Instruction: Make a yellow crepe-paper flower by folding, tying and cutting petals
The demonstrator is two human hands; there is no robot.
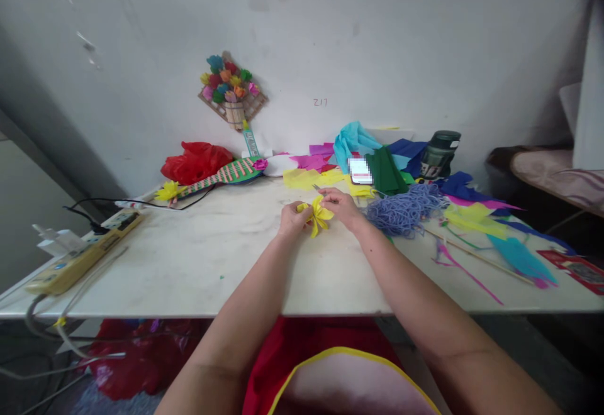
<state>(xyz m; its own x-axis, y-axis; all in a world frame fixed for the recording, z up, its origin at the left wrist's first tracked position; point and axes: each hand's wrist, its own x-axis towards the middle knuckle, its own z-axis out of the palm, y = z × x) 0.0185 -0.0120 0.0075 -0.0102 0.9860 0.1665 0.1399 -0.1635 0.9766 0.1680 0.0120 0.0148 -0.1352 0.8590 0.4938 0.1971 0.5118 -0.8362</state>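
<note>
Over the middle of the white table, a yellow paper flower (319, 219) with several narrow petals is held between my two hands. My left hand (294, 218) is closed on the flower's left side, thumb lying over its centre. The fingers of my right hand (340, 205) pinch together at the upper right petals. A thin pointed tip (316, 187) pokes out above my right fingers; what it belongs to is hidden. Just right of my right hand lies a tangled heap of blue-violet yarn (406, 209). Yellow crepe paper (302, 178) is spread behind the hands.
A power strip (85, 254) with plugs and cables lies at the left edge. Behind are a striped green craft piece (226, 174), a red plastic bag (197, 161), a phone (360, 171) and a dark bottle (440, 154). Paper scraps and a thin stick (481, 256) lie at right.
</note>
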